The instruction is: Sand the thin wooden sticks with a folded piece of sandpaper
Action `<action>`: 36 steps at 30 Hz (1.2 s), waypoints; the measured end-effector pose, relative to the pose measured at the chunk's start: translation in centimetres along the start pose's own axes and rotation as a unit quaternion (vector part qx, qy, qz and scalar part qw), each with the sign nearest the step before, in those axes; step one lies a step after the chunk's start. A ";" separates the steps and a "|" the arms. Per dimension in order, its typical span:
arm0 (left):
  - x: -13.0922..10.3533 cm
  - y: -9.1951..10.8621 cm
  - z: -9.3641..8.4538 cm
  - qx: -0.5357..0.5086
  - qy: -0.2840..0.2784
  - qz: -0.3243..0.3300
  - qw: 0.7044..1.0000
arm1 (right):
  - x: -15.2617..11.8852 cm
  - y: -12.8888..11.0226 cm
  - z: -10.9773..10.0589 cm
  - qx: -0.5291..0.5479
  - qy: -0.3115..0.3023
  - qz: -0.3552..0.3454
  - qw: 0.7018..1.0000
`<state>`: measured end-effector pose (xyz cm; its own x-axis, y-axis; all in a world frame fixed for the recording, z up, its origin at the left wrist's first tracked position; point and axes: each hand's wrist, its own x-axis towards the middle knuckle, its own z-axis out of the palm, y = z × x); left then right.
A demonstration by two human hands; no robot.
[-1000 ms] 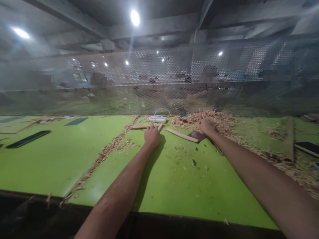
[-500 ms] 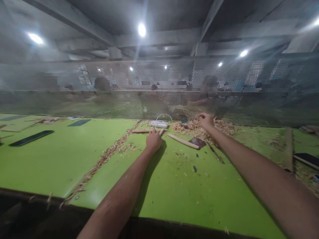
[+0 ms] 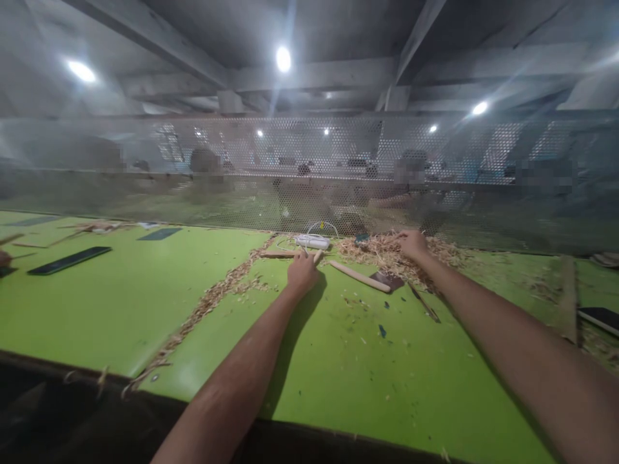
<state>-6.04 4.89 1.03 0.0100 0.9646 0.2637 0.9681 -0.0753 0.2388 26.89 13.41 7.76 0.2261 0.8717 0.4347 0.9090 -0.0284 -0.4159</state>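
Note:
My left hand (image 3: pixel 302 270) is closed round a short pale wooden piece (image 3: pixel 318 258), whose end sticks out on the right side. Just behind it are a white power strip (image 3: pixel 313 241) with a looped cable and a flat wooden strip (image 3: pixel 278 254). My right hand (image 3: pixel 413 245) is at the pile of wood shavings (image 3: pixel 387 252), its fingers pressed together; what they pinch, if anything, is too small to name. Between the hands a curved wooden stick (image 3: pixel 360 276) lies beside a dark brown sheet (image 3: pixel 393 280). A thin dark tool (image 3: pixel 423 303) rests below my right wrist.
Shavings (image 3: pixel 213 296) line a seam across the green table (image 3: pixel 338 374). A dark phone-like slab (image 3: pixel 70 260) lies left; another phone (image 3: pixel 599 319) and a long board (image 3: pixel 569 299) lie right. A perforated screen (image 3: pixel 314 193) stands behind, with people beyond. Part of another person's hand (image 3: pixel 4 259) shows far left.
My right hand has lowered to the shavings pile. My left hand stays at the wooden piece. The whole view has shifted slightly, and another person's hand has appeared at the left edge.

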 end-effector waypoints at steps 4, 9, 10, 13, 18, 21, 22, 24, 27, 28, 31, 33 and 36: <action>0.0 -0.1 0.0 0.001 0.000 0.004 1.000 | 0.1 0.2 -0.1 -0.026 -0.010 -0.008 1.000; 0.0 -0.1 0.0 0.006 -0.004 0.004 1.000 | -0.5 0.4 0.0 -0.045 -0.054 -0.054 0.996; 0.0 -0.1 0.0 0.008 -0.004 0.003 1.000 | -0.7 0.4 0.1 -0.048 -0.064 -0.065 0.995; 0.1 -0.2 0.1 0.009 -0.006 0.003 1.000 | -0.9 0.3 0.3 -0.058 -0.090 -0.081 0.991; 0.4 -0.4 0.5 0.003 -0.003 0.004 1.000 | -0.9 0.0 0.3 -0.052 -0.106 -0.079 0.990; 0.4 -0.4 0.6 0.008 0.003 0.009 1.000 | -1.1 0.0 0.1 -0.044 -0.103 -0.067 0.991; 0.4 -0.4 0.6 0.011 0.005 0.011 1.000 | -1.2 0.1 0.1 -0.042 -0.103 -0.060 0.992; 0.3 -0.4 0.6 0.021 0.011 0.015 1.000 | -1.6 0.0 0.0 -0.033 -0.107 -0.042 0.993; 0.2 -0.2 0.4 0.035 0.024 0.022 0.999 | -2.3 -0.6 0.0 -0.003 -0.124 -0.029 0.992; 0.2 -0.1 0.3 0.034 0.031 0.031 0.998 | -2.7 -0.8 0.0 0.010 -0.130 -0.033 0.991; 0.3 0.4 0.1 0.008 0.061 0.092 0.994 | -4.3 -2.0 0.0 0.047 -0.143 -0.057 0.987; 0.3 1.1 0.2 -0.025 0.076 0.151 0.985 | -5.9 -2.9 -0.1 0.071 -0.160 -0.080 0.981; -0.1 2.2 0.6 -0.086 0.067 0.232 0.967 | -8.5 -4.3 -0.2 0.112 -0.220 -0.160 0.956</action>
<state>-3.74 4.83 0.99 0.3891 0.7766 0.4954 0.8116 -0.5435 0.2145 21.12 6.02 6.01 -0.2653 0.9410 0.2100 0.7980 0.3366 -0.4999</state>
